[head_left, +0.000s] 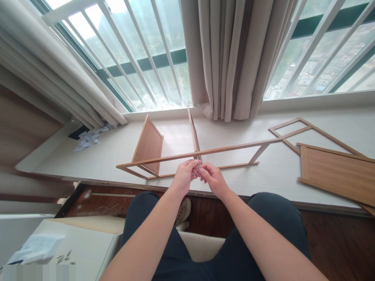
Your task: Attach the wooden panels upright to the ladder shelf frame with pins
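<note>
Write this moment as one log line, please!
left hand: pinching small metal piece | right hand: pinching there too | wooden frame: on white ledge

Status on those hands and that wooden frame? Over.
Left hand pinching small metallic piece; right hand alongside, grip unclear. Wooden frame on ledge, just beyond. Wooden panel off right, not blocking.
</note>
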Tool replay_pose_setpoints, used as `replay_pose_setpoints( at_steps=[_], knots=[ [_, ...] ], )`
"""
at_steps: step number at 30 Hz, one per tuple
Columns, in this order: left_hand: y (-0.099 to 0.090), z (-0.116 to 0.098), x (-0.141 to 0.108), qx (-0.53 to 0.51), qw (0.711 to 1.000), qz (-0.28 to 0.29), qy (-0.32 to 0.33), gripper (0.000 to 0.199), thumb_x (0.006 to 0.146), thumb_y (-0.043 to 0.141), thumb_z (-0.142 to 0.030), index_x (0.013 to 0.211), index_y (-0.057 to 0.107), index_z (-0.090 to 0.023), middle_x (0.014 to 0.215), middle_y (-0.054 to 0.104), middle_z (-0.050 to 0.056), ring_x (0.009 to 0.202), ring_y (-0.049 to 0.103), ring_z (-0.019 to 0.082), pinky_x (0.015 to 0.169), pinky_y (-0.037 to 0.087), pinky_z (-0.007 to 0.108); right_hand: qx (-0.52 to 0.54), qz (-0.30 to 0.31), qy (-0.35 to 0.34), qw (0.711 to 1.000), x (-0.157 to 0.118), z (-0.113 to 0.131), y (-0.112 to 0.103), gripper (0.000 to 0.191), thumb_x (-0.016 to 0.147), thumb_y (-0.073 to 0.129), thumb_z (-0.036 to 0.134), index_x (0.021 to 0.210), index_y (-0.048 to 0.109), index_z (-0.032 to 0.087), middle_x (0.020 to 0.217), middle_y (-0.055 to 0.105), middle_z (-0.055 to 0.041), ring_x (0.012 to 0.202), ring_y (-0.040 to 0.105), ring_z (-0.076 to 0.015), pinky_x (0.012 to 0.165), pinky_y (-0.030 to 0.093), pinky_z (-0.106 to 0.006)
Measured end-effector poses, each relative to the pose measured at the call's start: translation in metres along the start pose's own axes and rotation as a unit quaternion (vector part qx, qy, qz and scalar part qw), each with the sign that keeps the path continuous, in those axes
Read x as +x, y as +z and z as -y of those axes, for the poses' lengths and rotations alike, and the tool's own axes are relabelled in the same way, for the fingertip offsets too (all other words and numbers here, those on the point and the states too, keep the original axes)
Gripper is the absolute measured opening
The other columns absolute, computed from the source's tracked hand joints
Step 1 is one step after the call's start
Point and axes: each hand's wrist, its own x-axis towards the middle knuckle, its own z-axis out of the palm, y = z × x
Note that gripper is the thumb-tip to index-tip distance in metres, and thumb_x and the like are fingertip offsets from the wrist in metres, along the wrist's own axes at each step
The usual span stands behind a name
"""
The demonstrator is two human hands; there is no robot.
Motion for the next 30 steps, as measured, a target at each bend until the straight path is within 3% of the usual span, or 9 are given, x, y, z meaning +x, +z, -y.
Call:
replay_pose_setpoints(
  at_steps=[13,24,27,30],
  knots=[
    [0.003,-0.001,0.000,-0.027,1.000,0.004,-0.002,0.033,0.065,0.085,-0.037,0.082,0.075,-0.012,0.063,0.054,-0.003,0.055,0.047,0.008,0.054,0.042,0.023,-0.016,-0.015,-0.002,1.000,0.000,-0.003,0.000,0.038,0.098,0.061,0.058,0.091,0.066,0.022,0.074,0.065,-0.0008,0.063,0.057,-0.0145,0.055,0.045,-0.025],
    [0.002,0.001,0.004,-0.019,1.000,0.019,0.004,0.031,0.068,0.083,-0.039,0.082,0.074,-0.013,0.060,0.053,-0.003,0.054,0.049,0.010,0.053,0.040,0.024,0.030,-0.023,0.004,0.999,0.001,-0.006,0.003,0.039,0.099,0.061,0.061,0.091,0.065,0.022,0.076,0.065,-0.0006,0.062,0.058,-0.0144,0.054,0.046,-0.026],
    [-0.005,0.000,0.005,0.038,0.999,0.009,0.001,0.030,0.070,0.079,-0.042,0.081,0.074,-0.014,0.064,0.057,0.000,0.056,0.051,0.011,0.051,0.036,0.023,0.033,-0.027,0.011,0.999,0.000,-0.004,0.004,0.041,0.098,0.060,0.063,0.090,0.064,0.022,0.078,0.067,-0.0015,0.063,0.058,-0.0149,0.054,0.046,-0.026],
    [-0.015,-0.007,-0.001,0.168,0.985,-0.014,0.031,0.026,0.076,0.073,-0.042,0.079,0.076,-0.016,0.068,0.062,0.003,0.056,0.051,0.013,0.049,0.034,0.024,0.031,-0.032,0.013,0.999,-0.001,-0.001,0.004,0.041,0.098,0.061,0.063,0.090,0.064,0.022,0.078,0.066,-0.0014,0.063,0.057,-0.0151,0.054,0.046,-0.027]
  ],
)
